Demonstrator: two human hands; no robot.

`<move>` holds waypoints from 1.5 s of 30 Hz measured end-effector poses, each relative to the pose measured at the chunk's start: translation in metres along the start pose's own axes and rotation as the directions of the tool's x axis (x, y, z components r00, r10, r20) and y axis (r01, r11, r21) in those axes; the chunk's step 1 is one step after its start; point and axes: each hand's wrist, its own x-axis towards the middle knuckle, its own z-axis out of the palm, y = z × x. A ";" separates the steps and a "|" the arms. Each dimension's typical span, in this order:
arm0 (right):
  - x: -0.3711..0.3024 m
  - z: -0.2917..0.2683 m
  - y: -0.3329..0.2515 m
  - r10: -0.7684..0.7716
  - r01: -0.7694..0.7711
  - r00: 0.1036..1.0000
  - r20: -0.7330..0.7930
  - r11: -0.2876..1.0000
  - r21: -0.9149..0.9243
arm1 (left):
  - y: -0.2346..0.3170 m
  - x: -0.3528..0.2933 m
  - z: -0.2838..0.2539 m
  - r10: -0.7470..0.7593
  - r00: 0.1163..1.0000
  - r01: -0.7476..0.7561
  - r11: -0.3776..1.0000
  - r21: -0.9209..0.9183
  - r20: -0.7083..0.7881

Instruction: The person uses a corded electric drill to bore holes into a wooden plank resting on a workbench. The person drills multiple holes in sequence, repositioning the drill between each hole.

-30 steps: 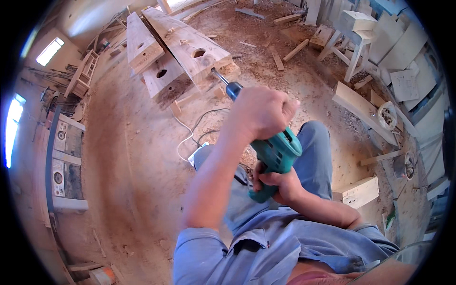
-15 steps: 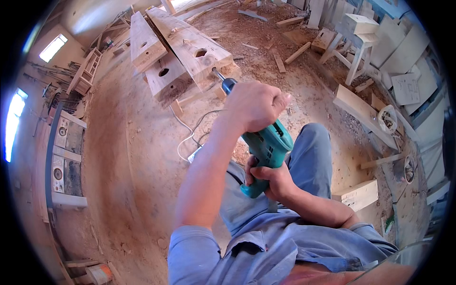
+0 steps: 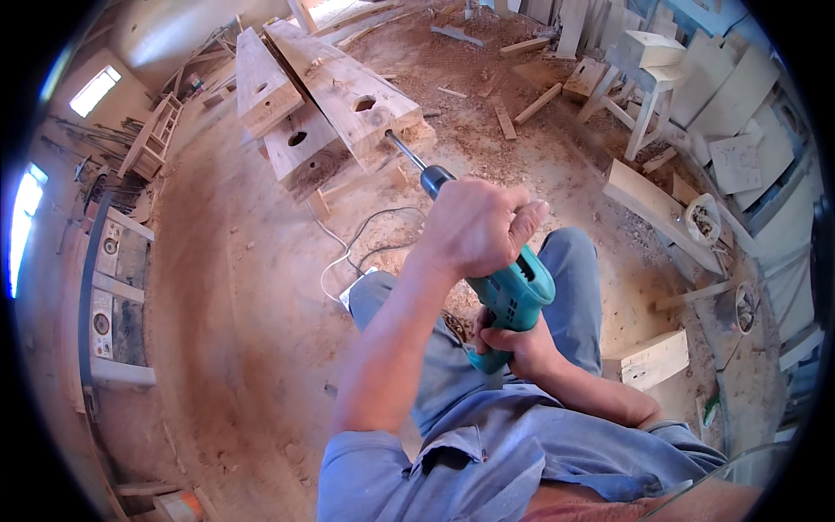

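A teal power drill [image 3: 513, 294] is held in both hands. My left hand [image 3: 478, 224] wraps over the front of its body, behind the dark chuck [image 3: 435, 179]. My right hand [image 3: 525, 341] grips the handle lower down, close to my lap. From the chuck a long metal drill bit [image 3: 407, 151] reaches to the end face of a thick wooden beam [image 3: 383, 113]; its tip is at or inside a hole there, and I cannot tell how deep. Two more beams, one stacked above the other [image 3: 300, 146], lie just left of it, with round holes cut in them.
White and dark cables [image 3: 348, 252] run over the dusty floor by my knee. Offcuts and chips lie to the right, with a wooden sawhorse [image 3: 648, 87], a long timber [image 3: 657, 213], a bucket [image 3: 703, 219] and a short block [image 3: 654, 358]. Leaning boards line the right wall.
The drill and both hands have moved back toward me and slightly right, away from the beam. More of the bit shows outside the beam's end. Both hands keep their grip.
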 end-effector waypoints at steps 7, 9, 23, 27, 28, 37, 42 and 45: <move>0.009 -0.018 0.003 -0.025 0.024 1.000 -0.002 0.989 -0.143 | -0.003 -0.003 0.003 0.050 0.996 -0.057 0.995 -0.087 -0.075; 0.010 -0.019 -0.004 -0.024 0.025 1.000 0.006 0.990 -0.135 | -0.006 -0.001 0.006 0.047 0.994 -0.051 0.998 -0.043 -0.099; 0.033 -0.024 0.013 -0.121 0.122 0.992 0.027 0.902 -0.414 | -0.023 -0.005 -0.001 0.051 0.981 -0.083 0.983 -0.164 -0.187; 0.018 -0.037 0.004 -0.093 0.091 0.996 0.013 0.927 -0.365 | -0.013 -0.009 0.013 0.131 0.967 -0.154 0.984 -0.091 -0.216; 0.026 -0.036 0.010 -0.112 0.113 0.993 0.026 0.911 -0.397 | -0.015 -0.008 0.011 0.105 0.975 -0.128 0.986 -0.107 -0.197; 0.026 -0.037 0.004 -0.092 0.107 0.994 0.055 0.910 -0.400 | -0.019 -0.002 0.009 0.085 0.980 -0.112 0.984 -0.141 -0.182; 0.021 -0.035 0.019 -0.184 0.190 0.982 0.052 0.899 -0.394 | -0.007 -0.016 0.012 0.104 0.983 -0.122 0.986 -0.116 -0.153; 0.024 -0.033 0.025 -0.170 0.188 0.982 0.079 0.890 -0.415 | -0.019 -0.014 0.010 0.156 0.960 -0.190 0.973 -0.132 -0.235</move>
